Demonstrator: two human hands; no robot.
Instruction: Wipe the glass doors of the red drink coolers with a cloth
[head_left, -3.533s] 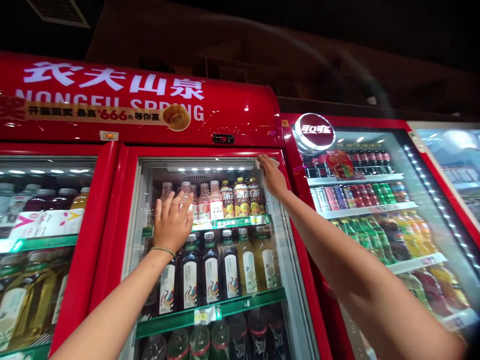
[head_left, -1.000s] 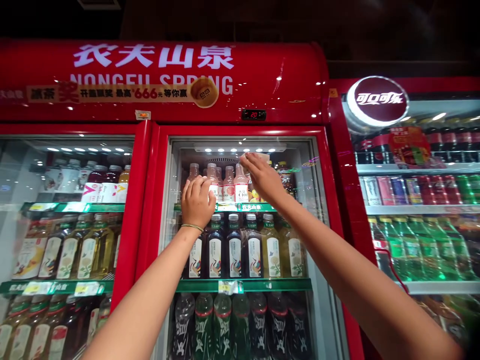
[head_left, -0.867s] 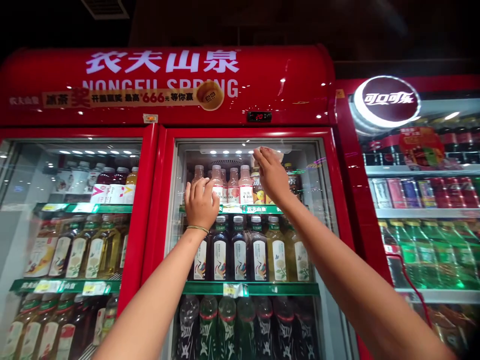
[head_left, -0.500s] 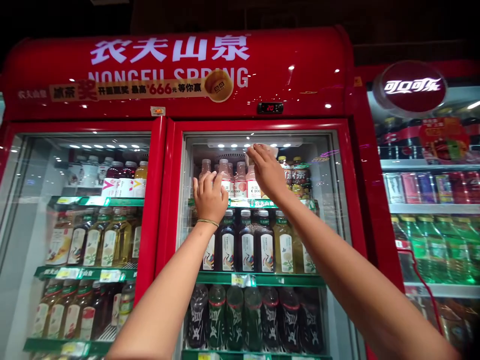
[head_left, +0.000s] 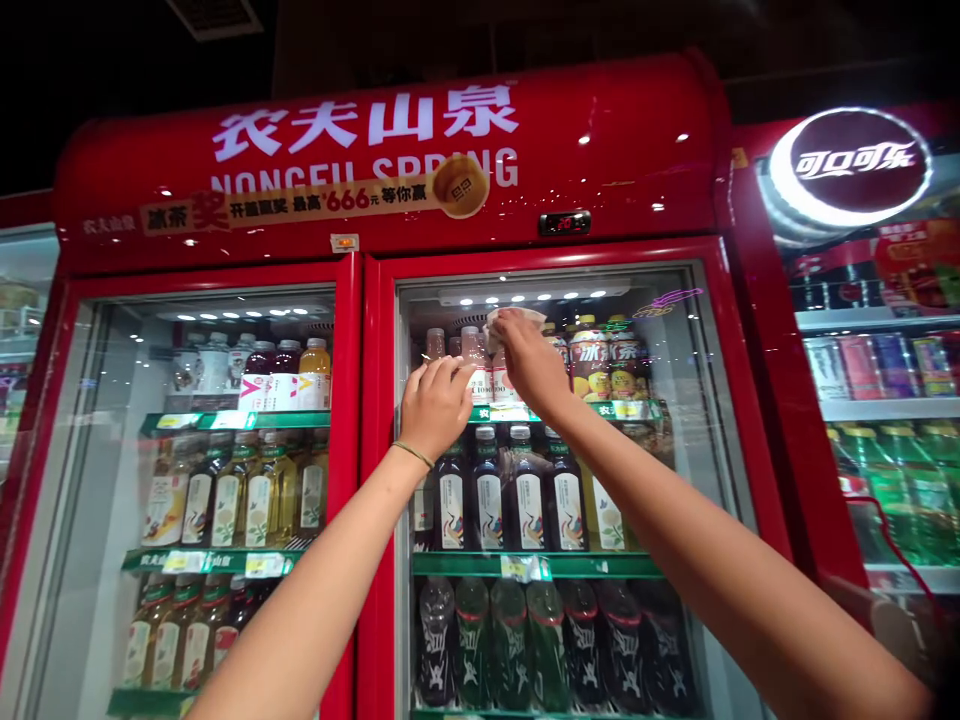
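Note:
My right hand (head_left: 531,362) presses a crumpled white cloth (head_left: 519,318) to the upper part of the right glass door (head_left: 660,345) of a red drinks fridge. The cloth shows above and beside the bent fingers. Lower and to the left, my left hand (head_left: 436,405) rests on the same glass, fingers apart and slightly curled, with nothing in it. A thin band (head_left: 413,455) circles the left wrist. Behind the glass, pink-capped bottles (head_left: 474,350) stand on the top shelf, partly covered by both hands.
The red door frame (head_left: 380,450) stands left of my hands. Dark tea bottles (head_left: 491,495) fill the middle shelf behind the glass. A small temperature display (head_left: 565,223) sits above the door. Another fridge with a round lit sign (head_left: 851,165) adjoins on the right.
My right hand has slid the cloth left and slightly down across the glass. My left hand stays at about the same place on the door. The view has swung a little left.

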